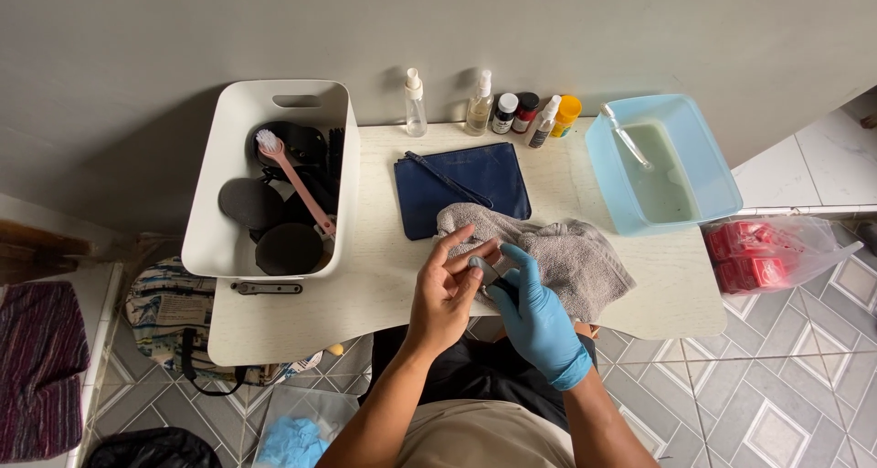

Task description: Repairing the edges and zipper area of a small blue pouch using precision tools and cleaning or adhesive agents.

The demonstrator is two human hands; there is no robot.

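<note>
My bare left hand (445,290) and my right hand (534,308), which wears a blue glove, meet over the table's front edge. Between their fingertips they hold a small dark object (484,272) with a pale end; what it is I cannot tell. Just beyond the hands lies a crumpled grey towel (566,249). Behind the towel rests a flat navy pouch (461,189) with a dark slim tool lying across it.
A white bin (210,231) at left holds black round pads and a pink-handled brush (292,180). Several small bottles (493,110) line the wall. A blue tub (708,171) of water stands at right, red packets in a clear bag (754,253) beside it. A metal tool (267,288) lies near the bin.
</note>
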